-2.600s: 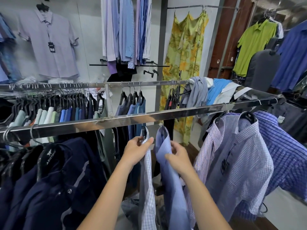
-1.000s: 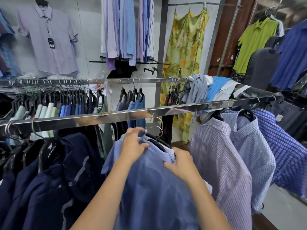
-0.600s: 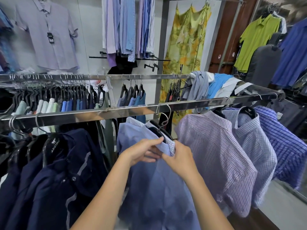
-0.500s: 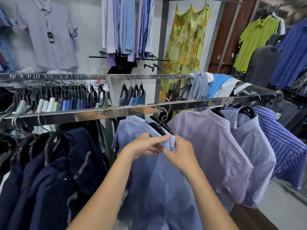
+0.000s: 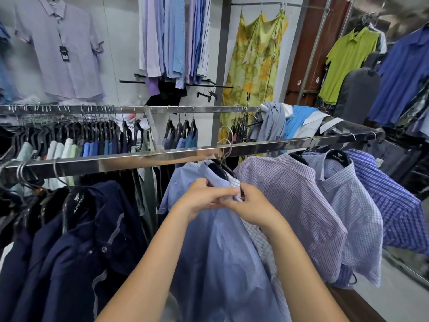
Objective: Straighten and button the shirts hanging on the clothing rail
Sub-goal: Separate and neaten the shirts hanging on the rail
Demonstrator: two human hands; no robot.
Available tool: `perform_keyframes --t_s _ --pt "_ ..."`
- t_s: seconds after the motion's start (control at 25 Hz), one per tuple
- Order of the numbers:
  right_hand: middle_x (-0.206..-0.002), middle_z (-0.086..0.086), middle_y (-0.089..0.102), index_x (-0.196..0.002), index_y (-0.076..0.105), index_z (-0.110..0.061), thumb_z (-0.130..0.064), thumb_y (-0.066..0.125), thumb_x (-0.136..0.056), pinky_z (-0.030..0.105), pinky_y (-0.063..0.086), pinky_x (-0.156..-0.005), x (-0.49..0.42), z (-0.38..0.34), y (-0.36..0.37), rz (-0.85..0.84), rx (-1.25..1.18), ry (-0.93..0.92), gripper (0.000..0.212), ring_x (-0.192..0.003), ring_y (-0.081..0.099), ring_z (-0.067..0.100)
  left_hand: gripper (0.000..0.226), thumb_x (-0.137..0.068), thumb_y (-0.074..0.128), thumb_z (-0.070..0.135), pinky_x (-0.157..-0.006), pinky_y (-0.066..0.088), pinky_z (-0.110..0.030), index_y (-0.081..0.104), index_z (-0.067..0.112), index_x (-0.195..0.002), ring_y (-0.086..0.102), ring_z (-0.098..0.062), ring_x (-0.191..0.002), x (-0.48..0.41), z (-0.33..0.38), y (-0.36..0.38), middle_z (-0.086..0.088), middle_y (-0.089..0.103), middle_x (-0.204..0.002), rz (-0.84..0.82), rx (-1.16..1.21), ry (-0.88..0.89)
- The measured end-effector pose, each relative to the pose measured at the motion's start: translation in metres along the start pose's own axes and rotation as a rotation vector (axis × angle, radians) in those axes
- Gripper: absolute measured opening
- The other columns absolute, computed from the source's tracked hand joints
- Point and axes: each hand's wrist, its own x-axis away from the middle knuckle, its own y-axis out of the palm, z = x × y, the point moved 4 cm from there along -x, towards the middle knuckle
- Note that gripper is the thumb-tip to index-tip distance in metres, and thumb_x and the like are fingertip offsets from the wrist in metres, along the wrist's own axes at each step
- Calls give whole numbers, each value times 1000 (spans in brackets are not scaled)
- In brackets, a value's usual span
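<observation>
So the light blue shirt hangs on a black hanger about halfway along the near rail, squeezed between the navy jackets and a purple striped shirt. It's soft and a bit rumpled. The left hand and right hand meet just under the collar, fingers curled, pinching the front edges together. The button's buried under their fingertips, so I can't tell if it's done up. The hem runs out of frame.

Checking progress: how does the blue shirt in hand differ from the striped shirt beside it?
The blue shirt is plain; the striped shirt has fine purple stripes. The left hand and right hand grip the blue shirt's collar; neither grips the striped shirt. Both hang on the rail.
</observation>
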Motion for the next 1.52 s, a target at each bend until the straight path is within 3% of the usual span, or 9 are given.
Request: perform_keyframes --t_s 0.08,0.16,0.36,0.6,0.84,1.0,1.16,1.32,1.52 --pt "-103 2 74 -106 68 -16 -51 76 -77 41 57 -91 1 7 0 -40 -160 10 46 -99 70 18 33 -77 83 16 -88 60 -36 71 1 -104 74 -24 -97 2 1 -6 -13 77 -97 25 15 5" --pt "-109 2 75 -113 68 -18 -33 72 -91 40 55 -97 2 9 0 -40 -297 10 28 -105 70 16 32 -78 80 13 -86 60 -37 70 -2 -104 74 -27 -95 3 4 -13 -16 76 -97 57 17 11" --pt "-111 -2 69 -115 58 -27 -17 57 -94 47 55 -94 3 9 0 35 -191 75 23 -101 67 17 8 -79 72 9 -54 51 -21 69 5 -85 66 -15 -61 12 7 -23 -10 68 -74 133 36 -17" --pt "-110 -7 66 -132 47 -28 -6 53 -92 26 51 -70 6 6 4 -168 -191 46 47 -95 65 9 31 -54 69 23 -60 39 -31 59 11 -80 46 -25 -68 26 -12 -41 -11 49 -78 268 6 -101" --pt "-114 -17 63 -136 44 -36 -11 56 -92 26 52 -81 0 16 4 -233 -159 -33 52 -99 61 -1 24 -66 66 22 -49 25 -26 44 16 -60 32 -16 -46 42 -9 -42 2 37 -53 493 -85 -78" --pt "-125 -13 60 -150 32 -38 -21 52 -93 32 49 -87 1 25 1 -231 -80 -66 64 -107 62 9 33 -69 64 38 -56 30 -29 42 19 -56 37 -17 -54 52 -8 -40 3 41 -55 690 -275 -44" --pt "-133 -8 59 -157 16 -40 -25 50 -93 35 49 -83 7 26 -1 -235 17 -82 74 -101 64 15 48 -88 58 40 -48 30 -26 38 19 -51 43 -15 -50 58 -8 -38 5 45 -50 849 -515 -23" --pt "-143 -4 56 -157 18 -38 -28 52 -90 35 47 -91 10 28 -6 -200 39 -86 76 -117 60 24 50 -93 51 41 -50 33 -28 42 17 -50 51 -20 -56 57 -2 -31 -1 52 -55 894 -670 11" --pt "-145 -1 54 -159 14 -35 -28 54 -91 33 47 -86 18 30 -3 -174 39 -54 79 -95 55 18 43 -96 43 31 -66 40 -33 57 6 -63 58 -33 -73 61 1 -35 -11 62 -70 886 -813 -22"
